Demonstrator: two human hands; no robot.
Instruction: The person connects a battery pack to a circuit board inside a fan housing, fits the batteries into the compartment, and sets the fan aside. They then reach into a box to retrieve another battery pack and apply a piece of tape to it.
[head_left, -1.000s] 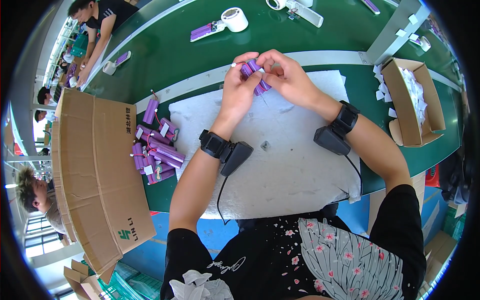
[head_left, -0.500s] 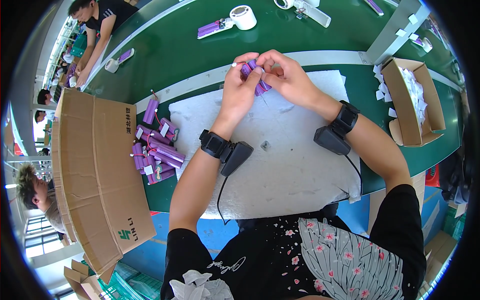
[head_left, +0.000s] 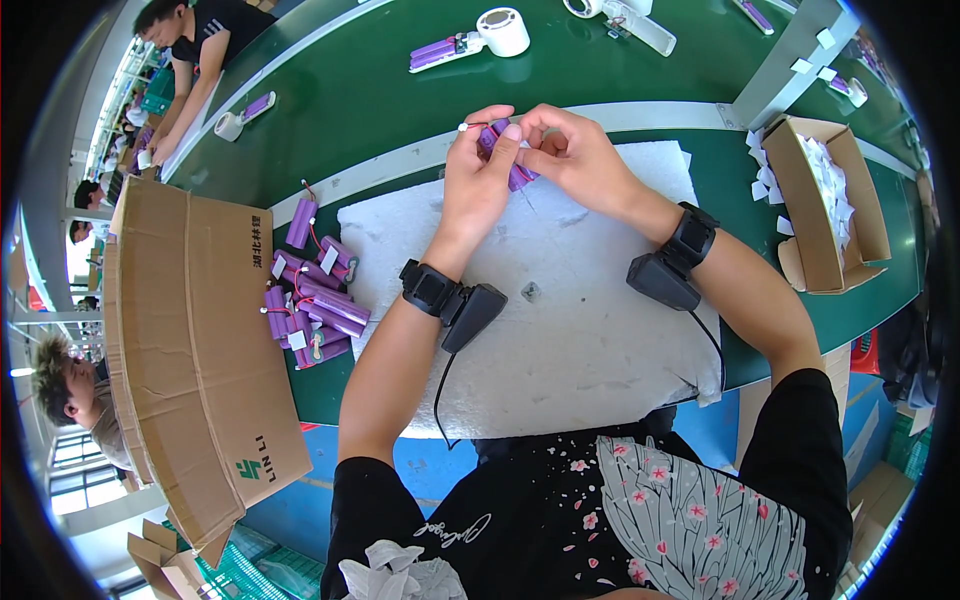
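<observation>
Over the far edge of the pale foam sheet, I hold a purple battery pack (head_left: 518,180) with a short red lead and a white plug. My left hand (head_left: 477,190) is closed around its left side, with the plug sticking out past the fingers. My right hand (head_left: 585,170) is closed at the pack's right side, thumb and fingertips pinched against it; a small white patch shows between them. The fingers hide much of the pack. To the left lies a heap of similar purple battery packs (head_left: 335,308), several with white tabs and red leads.
A large cardboard box (head_left: 215,340) stands at the left. An open carton (head_left: 870,195) of white paper pieces sits at the right beside a metal post (head_left: 795,65). Beyond the pale rail, white handheld devices (head_left: 503,32) lie on the green belt. A co-worker (head_left: 205,45) leans in at the far left.
The white devices on the green belt have shifted a little to the right. My hands stay on the battery pack, with small finger movements; the left fingers sit slightly further left.
</observation>
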